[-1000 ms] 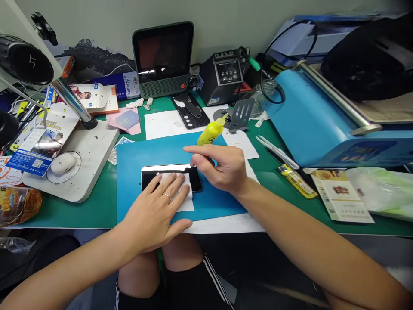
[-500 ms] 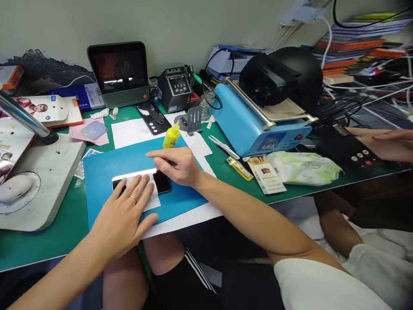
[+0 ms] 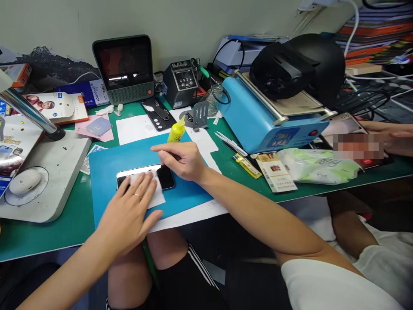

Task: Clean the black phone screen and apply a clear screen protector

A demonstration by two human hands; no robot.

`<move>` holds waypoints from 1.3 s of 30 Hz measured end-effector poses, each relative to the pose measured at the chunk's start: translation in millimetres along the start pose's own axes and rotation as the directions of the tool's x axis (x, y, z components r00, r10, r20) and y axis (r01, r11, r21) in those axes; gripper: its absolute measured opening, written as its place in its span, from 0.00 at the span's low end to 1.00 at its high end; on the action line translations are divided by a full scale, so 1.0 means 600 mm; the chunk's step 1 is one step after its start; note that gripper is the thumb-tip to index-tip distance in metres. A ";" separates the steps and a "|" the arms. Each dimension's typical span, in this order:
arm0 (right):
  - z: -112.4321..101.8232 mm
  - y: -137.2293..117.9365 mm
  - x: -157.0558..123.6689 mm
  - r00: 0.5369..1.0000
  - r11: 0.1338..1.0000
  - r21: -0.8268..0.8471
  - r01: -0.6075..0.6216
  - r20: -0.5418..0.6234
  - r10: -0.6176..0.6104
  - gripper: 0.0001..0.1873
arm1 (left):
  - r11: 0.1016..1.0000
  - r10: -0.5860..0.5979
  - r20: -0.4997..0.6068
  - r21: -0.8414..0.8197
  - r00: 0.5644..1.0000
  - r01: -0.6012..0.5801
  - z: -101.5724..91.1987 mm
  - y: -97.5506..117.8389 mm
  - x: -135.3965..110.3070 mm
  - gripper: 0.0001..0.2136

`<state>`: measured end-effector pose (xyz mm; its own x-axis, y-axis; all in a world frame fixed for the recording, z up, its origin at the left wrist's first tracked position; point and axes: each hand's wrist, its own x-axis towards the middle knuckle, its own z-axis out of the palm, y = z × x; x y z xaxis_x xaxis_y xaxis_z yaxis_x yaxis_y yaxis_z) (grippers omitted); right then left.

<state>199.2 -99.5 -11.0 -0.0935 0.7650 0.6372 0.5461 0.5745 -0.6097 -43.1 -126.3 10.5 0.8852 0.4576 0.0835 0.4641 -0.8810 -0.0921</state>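
Note:
A phone (image 3: 166, 178) with a dark screen and a pale upper strip lies on a blue mat (image 3: 106, 165). My left hand (image 3: 132, 211) is spread flat over a white wipe (image 3: 158, 196), pressing it onto the left and middle of the phone. My right hand (image 3: 182, 159) hovers or rests by the phone's right end; index finger and thumb point left, apart, with nothing visible between them. Its other fingers are curled underneath and partly hidden, so whether they touch the phone I cannot tell. A yellow squeeze bottle (image 3: 176, 130) stands just behind my right hand.
Right of the mat are a blue machine (image 3: 254, 118) with a black headset-like object (image 3: 290, 71) on top, a green-white packet (image 3: 319, 165) and a cigarette pack (image 3: 276, 172). A display (image 3: 124, 64) stands behind. Another person's hand (image 3: 395, 137) holds a phone at far right.
The camera view has shifted, so the bench scene sits further right. My hands keep nearly the same pose over the phone and wipe. The other person's phone has tilted, its screen now showing.

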 end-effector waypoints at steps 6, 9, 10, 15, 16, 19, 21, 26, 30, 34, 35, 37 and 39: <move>0.006 0.002 0.006 0.999 1.000 -0.012 -0.015 0.030 0.015 0.18 | 0.997 -0.079 0.017 -0.006 0.997 0.079 0.002 -0.012 -0.007 0.35; 0.005 0.003 0.006 0.999 1.000 -0.012 -0.025 0.030 0.025 0.19 | 0.996 -0.073 0.042 -0.057 0.996 0.075 0.008 0.017 0.038 0.35; 0.004 0.004 0.005 0.999 1.000 -0.010 -0.027 0.028 0.027 0.19 | 0.995 -0.060 0.054 -0.076 0.997 0.064 0.008 0.028 0.051 0.36; 0.000 0.004 0.000 1.000 1.000 0.021 -0.014 -0.003 0.014 0.16 | 0.994 -0.058 0.078 -0.089 0.995 0.064 0.005 0.048 0.041 0.35; 0.000 0.004 -0.001 1.000 1.000 0.029 -0.008 -0.011 0.008 0.16 | 0.994 -0.068 0.076 -0.077 0.995 0.074 0.003 0.044 0.027 0.34; 0.001 0.003 -0.002 0.999 0.999 0.049 0.001 -0.036 0.001 0.15 | 0.994 -0.102 0.076 -0.042 0.992 0.105 -0.003 0.026 -0.013 0.33; 0.003 0.002 -0.001 0.999 0.999 0.053 -0.011 -0.051 0.014 0.15 | 0.993 -0.106 0.080 -0.038 0.991 0.110 -0.004 0.017 -0.020 0.33; 0.006 0.005 0.002 0.997 0.997 0.054 -0.047 -0.058 0.051 0.13 | 0.989 -0.079 0.104 -0.116 0.991 0.091 0.004 0.033 0.040 0.36; 0.004 0.009 0.001 0.997 0.997 0.057 -0.052 -0.045 0.055 0.14 | 0.987 -0.066 0.126 -0.138 0.990 0.083 0.008 0.056 0.074 0.37; 0.003 0.015 0.002 0.997 0.997 0.058 -0.057 -0.056 0.060 0.15 | 0.993 -0.086 0.064 -0.079 0.994 0.091 0.009 0.048 0.029 0.35; 0.003 0.015 0.003 0.996 0.996 0.060 -0.059 -0.058 0.063 0.15 | 0.994 -0.090 0.039 -0.058 0.995 0.092 0.009 0.044 0.015 0.34; 0.003 0.016 0.004 0.996 0.996 0.066 -0.065 -0.056 0.069 0.15 | 0.995 -0.090 0.022 -0.035 0.996 0.091 0.009 0.037 0.002 0.34; 0.003 0.014 0.005 0.996 0.995 0.075 -0.065 -0.048 0.069 0.14 | 0.995 -0.094 0.041 -0.043 0.995 0.095 0.009 0.033 0.016 0.34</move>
<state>202.0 -91.7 -15.2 -0.0158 0.7881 0.6153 0.4870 0.5435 -0.6837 -25.4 -138.8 4.4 0.8384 0.5427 0.0506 0.5447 -0.8377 -0.0411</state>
